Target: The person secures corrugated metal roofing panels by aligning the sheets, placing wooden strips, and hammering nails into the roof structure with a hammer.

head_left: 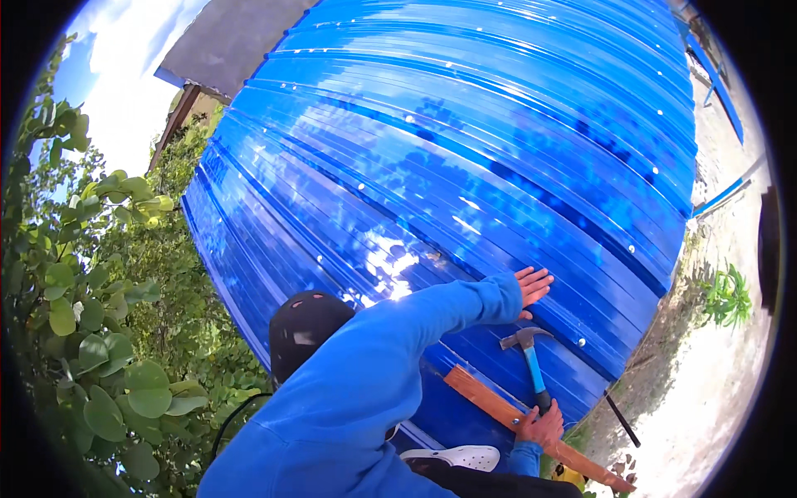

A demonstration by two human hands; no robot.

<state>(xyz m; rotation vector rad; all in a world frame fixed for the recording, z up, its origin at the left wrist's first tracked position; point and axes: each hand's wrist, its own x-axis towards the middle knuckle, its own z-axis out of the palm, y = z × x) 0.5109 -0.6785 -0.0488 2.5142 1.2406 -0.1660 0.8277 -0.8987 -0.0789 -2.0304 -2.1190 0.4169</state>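
Note:
My left hand (534,290) reaches across the blue ribbed metal roofing (465,199), fingers stretched out and palm down; it looks to rest on the sheet. Closer to me, my right hand (541,427) is closed round the black lower end of a claw hammer (533,368). The hammer has a blue and black handle, and its metal head points away from me, just below my left hand. Under my right hand runs a reddish-brown wooden plank (484,397), sloping down to the right. My right hand hides part of it.
Pale fastener heads (631,249) dot the roofing. A dark torn-fabric shape (309,332), apparently my knee, and a white perforated clog (455,457) are near me. Leafy bushes (108,365) crowd the left; sunlit ground (706,398) lies beyond the roof's right edge.

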